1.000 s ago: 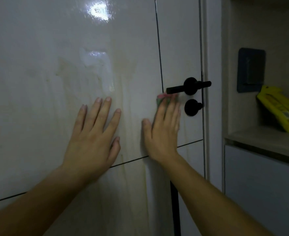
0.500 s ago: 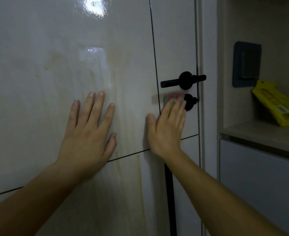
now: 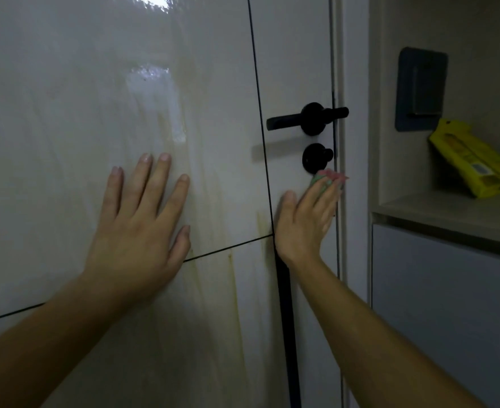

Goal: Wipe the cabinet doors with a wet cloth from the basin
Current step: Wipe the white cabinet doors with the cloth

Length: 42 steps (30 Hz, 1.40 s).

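Now right fingers flat on cloth

I am indoors in a home, in dim light, close up to built-in furniture. In front of me stand glossy white door panels, split by thin black seams and marked with brownish run-down streaks. A black lever handle and a round black knob below it sit near the door's right edge, beside a pale frame. To my right an open niche has a pale shelf with a crumpled yellow packet lying on it, a dark rectangular plate fixed to its back wall, and a plain grey-white cabinet front underneath.
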Tool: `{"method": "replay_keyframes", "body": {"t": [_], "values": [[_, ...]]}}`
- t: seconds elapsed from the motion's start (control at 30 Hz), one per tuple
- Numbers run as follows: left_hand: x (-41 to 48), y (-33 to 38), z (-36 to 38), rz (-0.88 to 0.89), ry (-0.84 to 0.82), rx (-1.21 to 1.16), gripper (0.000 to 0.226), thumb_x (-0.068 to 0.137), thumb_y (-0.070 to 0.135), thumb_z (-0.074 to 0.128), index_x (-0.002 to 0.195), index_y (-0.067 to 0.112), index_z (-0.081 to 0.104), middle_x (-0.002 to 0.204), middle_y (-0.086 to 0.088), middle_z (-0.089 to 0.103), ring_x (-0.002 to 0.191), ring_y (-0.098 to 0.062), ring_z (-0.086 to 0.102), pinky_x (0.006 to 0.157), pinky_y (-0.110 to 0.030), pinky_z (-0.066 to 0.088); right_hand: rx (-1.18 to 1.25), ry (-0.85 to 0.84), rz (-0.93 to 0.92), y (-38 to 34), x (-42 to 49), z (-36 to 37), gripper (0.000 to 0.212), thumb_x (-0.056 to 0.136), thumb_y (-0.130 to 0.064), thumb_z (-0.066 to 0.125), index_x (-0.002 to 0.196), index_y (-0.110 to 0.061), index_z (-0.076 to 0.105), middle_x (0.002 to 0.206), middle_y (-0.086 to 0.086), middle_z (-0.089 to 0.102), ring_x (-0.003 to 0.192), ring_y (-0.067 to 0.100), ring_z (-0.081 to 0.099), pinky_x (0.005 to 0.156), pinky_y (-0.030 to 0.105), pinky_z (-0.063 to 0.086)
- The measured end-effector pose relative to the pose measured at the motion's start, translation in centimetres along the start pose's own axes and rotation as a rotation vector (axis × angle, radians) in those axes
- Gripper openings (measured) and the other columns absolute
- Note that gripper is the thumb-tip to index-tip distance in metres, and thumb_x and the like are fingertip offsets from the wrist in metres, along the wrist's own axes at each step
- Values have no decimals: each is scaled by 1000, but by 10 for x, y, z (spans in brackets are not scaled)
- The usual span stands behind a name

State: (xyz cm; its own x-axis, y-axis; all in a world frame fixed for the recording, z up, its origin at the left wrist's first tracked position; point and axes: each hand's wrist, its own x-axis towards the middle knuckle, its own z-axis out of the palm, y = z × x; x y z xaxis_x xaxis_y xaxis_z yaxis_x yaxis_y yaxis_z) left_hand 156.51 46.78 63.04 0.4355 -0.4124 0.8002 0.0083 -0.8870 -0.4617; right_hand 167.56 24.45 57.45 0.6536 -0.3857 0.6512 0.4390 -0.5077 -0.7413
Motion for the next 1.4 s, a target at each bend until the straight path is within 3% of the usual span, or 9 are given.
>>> {"method": "replay_keyframes", "body": {"t": [0.17, 0.33, 0.53, 0.6, 0.73, 0.9, 1.03, 1.2, 1.4], "values": [[-2, -3, -1, 16, 30, 2, 69, 94, 37, 43, 154, 5, 39, 166, -23, 21, 155, -40, 17, 124, -61, 11, -143, -96, -328, 24, -42, 11, 73, 103, -51, 15, 159, -15, -16, 167, 10, -25, 154, 21, -24, 125, 42, -14], [-1, -4, -4, 23, -1, 20, 68, 95, 39, 41, 156, 8, 38, 167, -20, 20, 156, -37, 15, 125, -59, 12, -35, 11, -83, 13, -14, 7, 76, 100, -55, 8, 160, -12, -12, 167, 10, -22, 156, 22, -18, 126, 53, -3], [-2, -18, -18, 47, 24, -42, 66, 96, 37, 41, 153, 4, 42, 164, -23, 29, 151, -39, 28, 123, -54, 22, -188, -162, -597, -19, -88, 37, 75, 104, -53, 21, 162, -15, -9, 170, 13, -15, 156, 33, -14, 127, 51, -5], [-7, -29, -24, 30, 40, -25, 65, 95, 37, 43, 150, 2, 44, 162, -25, 30, 150, -41, 30, 122, -56, 22, -219, -125, -580, -19, -72, 35, 72, 105, -50, 20, 162, -17, -9, 170, 11, -14, 157, 30, -14, 127, 52, -2], [-22, -49, -29, -37, 20, 85, 65, 95, 39, 41, 150, 6, 47, 163, -24, 28, 152, -42, 24, 122, -63, 10, -122, -24, -319, -38, -70, 40, 72, 104, -44, 22, 163, -9, -1, 170, 12, -14, 157, 29, -14, 126, 55, 0], [-24, -62, -36, -7, -19, 134, 62, 94, 38, 42, 150, 12, 49, 164, -16, 32, 151, -37, 31, 117, -67, 19, -238, -147, -660, -62, -83, 45, 76, 103, -47, 29, 163, -15, -5, 170, 10, -17, 157, 31, -15, 126, 50, -2], [-13, -76, -51, -5, 20, 72, 58, 95, 36, 42, 146, 11, 52, 158, -18, 41, 141, -36, 43, 112, -55, 29, -182, -112, -604, -130, -10, 29, 75, 102, -51, 19, 163, -19, -9, 169, 4, -22, 155, 23, -23, 126, 44, -12], [11, -104, -67, -149, 24, 84, 62, 96, 40, 38, 149, 11, 48, 163, -21, 30, 152, -39, 26, 121, -60, 19, -130, -45, -544, -205, 54, 18, 71, 103, -48, 15, 162, -19, -10, 170, 5, -19, 156, 23, -20, 126, 45, -11], [6, -121, -64, -167, -8, 106, 64, 98, 43, 34, 154, 14, 42, 167, -17, 24, 155, -36, 19, 122, -61, 17, -323, -151, -800, -189, 49, 18, 72, 104, -53, 20, 160, -27, -18, 168, 0, -26, 152, 16, -29, 119, 36, -24]]}}
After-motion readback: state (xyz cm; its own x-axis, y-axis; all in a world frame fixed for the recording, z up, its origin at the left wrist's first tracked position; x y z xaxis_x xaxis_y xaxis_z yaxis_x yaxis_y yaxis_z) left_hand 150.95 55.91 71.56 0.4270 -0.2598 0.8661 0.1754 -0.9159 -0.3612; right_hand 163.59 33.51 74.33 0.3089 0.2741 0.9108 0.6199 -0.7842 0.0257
